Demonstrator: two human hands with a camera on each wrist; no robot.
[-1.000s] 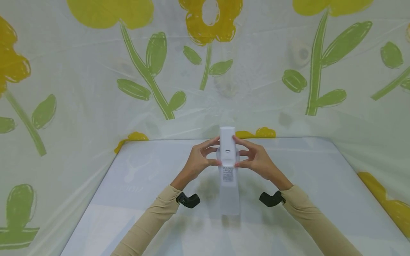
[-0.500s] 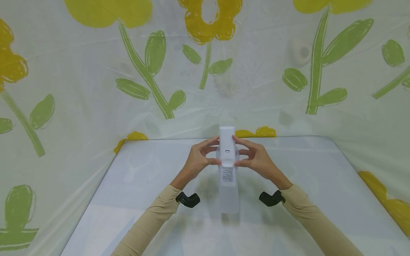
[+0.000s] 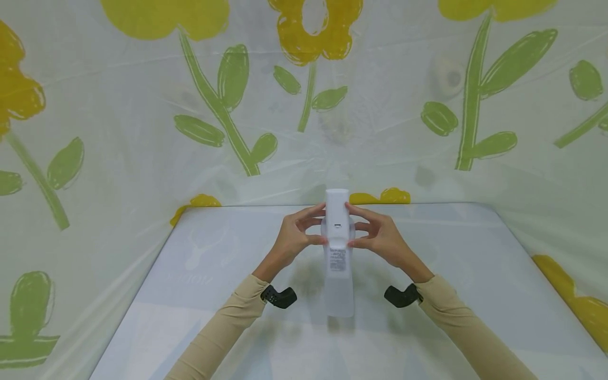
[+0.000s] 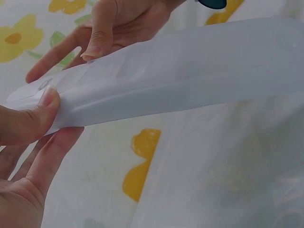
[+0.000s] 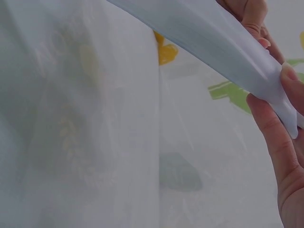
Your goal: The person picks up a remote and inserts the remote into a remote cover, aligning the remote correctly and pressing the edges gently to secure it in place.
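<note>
White plastic device, long and narrow like a remote control or slim handset, held in the air above the middle of a pale blue table. Its far end tilts up and away from the person; its near end hangs lower, toward the body. A small printed label and a small slot show on the upward face.

The left hand pinches the device's left edge near the upper half, thumb on one side and fingertips curled round the other. The right hand mirrors it on the right edge, thumb and fingertips likewise curled and pressing. In the left wrist view the thumb lies flat on the rounded end of the casing; in the right wrist view the fingertips rest along its thin edge.

The casing looks rigid, smooth and light, probably hollow moulded plastic. Its glossy surface is likely slippery, so the narrow side edges, where both hands now sit, seem the surest place to take hold; the long unsupported lower part could swing if the pinch loosens.

Beige sleeves cover both forearms, each with a black wrist mount. A translucent sheet printed with yellow flowers and green leaves surrounds the table.
</note>
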